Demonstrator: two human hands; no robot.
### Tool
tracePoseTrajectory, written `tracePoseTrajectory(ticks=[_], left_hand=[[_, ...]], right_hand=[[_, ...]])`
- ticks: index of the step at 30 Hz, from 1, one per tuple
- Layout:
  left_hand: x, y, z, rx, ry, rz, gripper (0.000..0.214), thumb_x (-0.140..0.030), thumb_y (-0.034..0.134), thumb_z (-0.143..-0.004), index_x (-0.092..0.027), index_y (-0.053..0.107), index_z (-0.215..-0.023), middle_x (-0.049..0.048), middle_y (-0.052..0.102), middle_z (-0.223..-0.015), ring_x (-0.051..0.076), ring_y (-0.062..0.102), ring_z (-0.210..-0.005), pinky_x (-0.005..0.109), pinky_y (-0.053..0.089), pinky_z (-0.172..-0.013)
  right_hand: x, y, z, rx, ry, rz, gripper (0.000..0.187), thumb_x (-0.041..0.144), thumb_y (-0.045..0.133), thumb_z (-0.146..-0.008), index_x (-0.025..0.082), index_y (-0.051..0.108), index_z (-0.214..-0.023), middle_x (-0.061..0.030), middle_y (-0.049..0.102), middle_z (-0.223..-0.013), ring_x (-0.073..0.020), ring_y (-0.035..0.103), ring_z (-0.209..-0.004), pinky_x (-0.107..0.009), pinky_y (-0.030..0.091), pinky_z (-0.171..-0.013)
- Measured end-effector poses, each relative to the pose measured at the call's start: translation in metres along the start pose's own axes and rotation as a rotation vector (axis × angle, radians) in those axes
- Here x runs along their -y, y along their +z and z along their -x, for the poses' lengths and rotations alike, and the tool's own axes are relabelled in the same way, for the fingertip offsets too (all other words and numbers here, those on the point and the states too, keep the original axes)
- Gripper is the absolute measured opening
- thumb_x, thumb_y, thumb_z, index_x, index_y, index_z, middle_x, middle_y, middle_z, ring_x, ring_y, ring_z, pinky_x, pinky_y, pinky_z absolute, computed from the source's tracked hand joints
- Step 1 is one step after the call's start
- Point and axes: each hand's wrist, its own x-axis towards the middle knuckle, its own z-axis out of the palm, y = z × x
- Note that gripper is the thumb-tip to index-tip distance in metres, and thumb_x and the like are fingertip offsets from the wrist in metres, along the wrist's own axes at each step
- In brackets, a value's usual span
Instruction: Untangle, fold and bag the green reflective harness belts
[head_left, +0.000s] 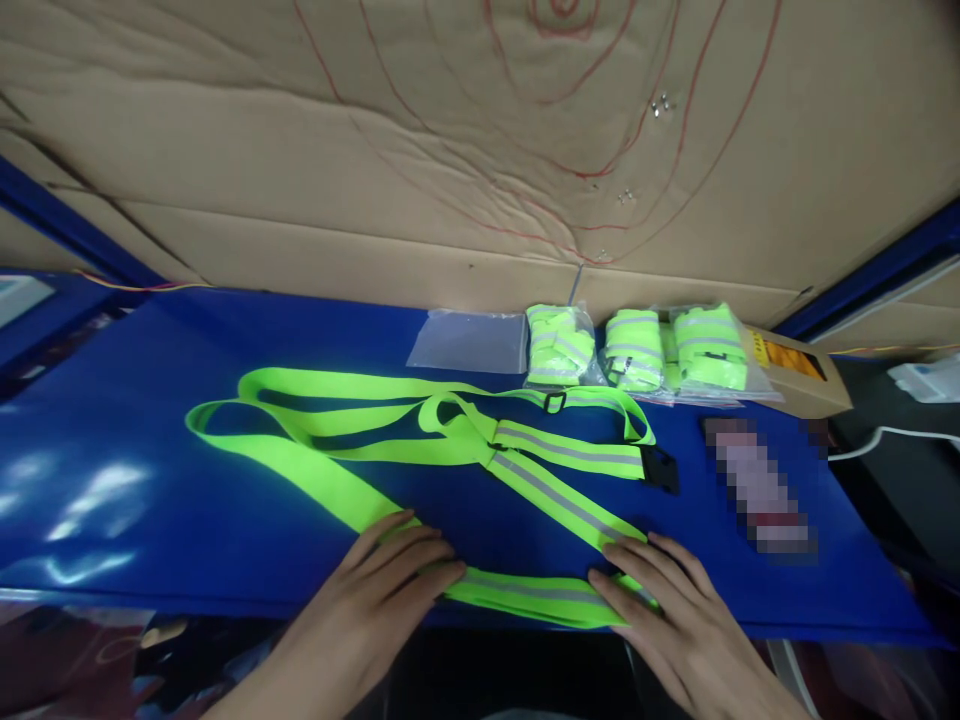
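Observation:
A neon-yellow reflective harness [559, 495] of webbing with grey stripes lies spread in loops on the blue table. Near the front edge, my left hand [379, 590] is closed over its strap, fingers bent across the webbing. The other end of that front section is under my right hand [667, 595], whose fingers also close on the strap. Between both hands this piece runs roughly level, doubled on itself. A black buckle [661, 470] sits at one strap end, and a black slider [555, 402] is on the rear strap. My thumbs are mostly hidden.
Bagged folded harnesses [636, 350] stand along the back, beside a flat clear plastic bag [470, 342]. A cardboard box [802, 370] with an orange window is behind them at right. A pixelated object [761, 485] lies on the right. Cardboard [337, 180] with red curves walls the blue table [150, 500].

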Motion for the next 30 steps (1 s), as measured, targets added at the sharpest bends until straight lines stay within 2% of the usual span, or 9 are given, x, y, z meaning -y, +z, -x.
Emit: tracePoseTrajectory(ticks=[2, 4, 8, 12, 16, 20, 25, 30], left_hand=[[0.002, 0.003, 0.002, 0.034, -0.034, 0.067, 0.033, -0.010, 0.045, -0.102, -0.024, 0.068, -0.121, 0.0009, 0.076, -0.111, 0.017, 0.068, -0.106, 0.031, 0.037, -0.118], [0.004, 0.006, 0.004, 0.091, -0.090, 0.145, 0.028, -0.015, 0.049, -0.104, -0.025, 0.067, -0.122, 0.0015, 0.075, -0.111, 0.018, 0.068, -0.104, 0.033, 0.044, -0.111], [0.008, 0.009, 0.001, 0.170, -0.200, 0.228, 0.019, -0.025, 0.053, -0.107, -0.026, 0.067, -0.120, 0.0013, 0.074, -0.109, 0.019, 0.066, -0.103, 0.034, 0.045, -0.107], [0.009, 0.010, 0.000, 0.169, -0.219, 0.255, 0.017, -0.026, 0.054, -0.107, -0.026, 0.066, -0.120, 0.0002, 0.074, -0.110, 0.018, 0.065, -0.105, 0.034, 0.044, -0.108], [0.009, 0.014, 0.008, 0.146, -0.262, 0.258, 0.023, -0.024, 0.057, -0.106, -0.028, 0.063, -0.128, -0.0021, 0.074, -0.116, 0.017, 0.066, -0.112, 0.035, 0.039, -0.117], [0.009, 0.018, 0.016, 0.112, -0.333, 0.276, 0.030, -0.024, 0.058, -0.105, -0.031, 0.059, -0.135, -0.0019, 0.073, -0.122, 0.017, 0.065, -0.120, 0.035, 0.040, -0.119], [0.007, 0.016, 0.014, 0.101, -0.330, 0.340, 0.025, -0.019, 0.057, -0.105, -0.030, 0.061, -0.127, -0.0030, 0.074, -0.116, 0.015, 0.065, -0.113, 0.034, 0.041, -0.117], [0.006, 0.014, 0.008, 0.086, -0.324, 0.384, 0.019, -0.015, 0.056, -0.104, -0.026, 0.064, -0.117, -0.0018, 0.075, -0.110, 0.015, 0.067, -0.108, 0.035, 0.040, -0.118]], right_hand=[[-0.001, 0.001, 0.001, -0.015, -0.005, -0.028, 0.040, 0.023, 0.062, -0.103, 0.029, 0.065, -0.142, -0.0046, 0.066, -0.145, -0.0243, 0.058, -0.138, -0.043, 0.040, -0.118], [-0.003, 0.001, 0.001, -0.066, 0.022, -0.095, 0.034, 0.021, 0.059, -0.104, 0.026, 0.067, -0.137, -0.0061, 0.069, -0.134, -0.0234, 0.060, -0.132, -0.042, 0.040, -0.116], [-0.005, -0.003, 0.002, -0.141, 0.083, -0.218, 0.024, 0.016, 0.055, -0.106, 0.023, 0.072, -0.121, -0.0050, 0.071, -0.112, -0.0202, 0.064, -0.114, -0.041, 0.037, -0.115], [-0.005, -0.008, -0.001, -0.135, 0.089, -0.224, 0.022, 0.020, 0.054, -0.108, 0.023, 0.073, -0.119, -0.0035, 0.072, -0.108, -0.0195, 0.064, -0.110, -0.041, 0.035, -0.114], [-0.001, -0.014, -0.007, -0.172, 0.110, -0.187, 0.024, 0.024, 0.051, -0.109, 0.024, 0.074, -0.117, -0.0019, 0.075, -0.104, -0.0194, 0.066, -0.106, -0.043, 0.034, -0.113], [0.004, -0.024, -0.017, -0.147, -0.028, -0.061, 0.023, 0.026, 0.056, -0.107, 0.023, 0.073, -0.122, -0.0018, 0.080, -0.105, -0.0203, 0.071, -0.100, -0.043, 0.034, -0.112], [0.029, -0.030, -0.043, -0.279, -0.069, -0.118, 0.021, 0.022, 0.055, -0.106, 0.021, 0.074, -0.115, -0.0003, 0.082, -0.096, -0.0175, 0.073, -0.093, -0.037, 0.039, -0.110], [0.073, -0.014, -0.082, -0.356, -0.081, -0.221, 0.022, 0.022, 0.059, -0.105, 0.026, 0.072, -0.123, 0.0050, 0.082, -0.107, -0.0151, 0.072, -0.105, -0.034, 0.041, -0.112]])
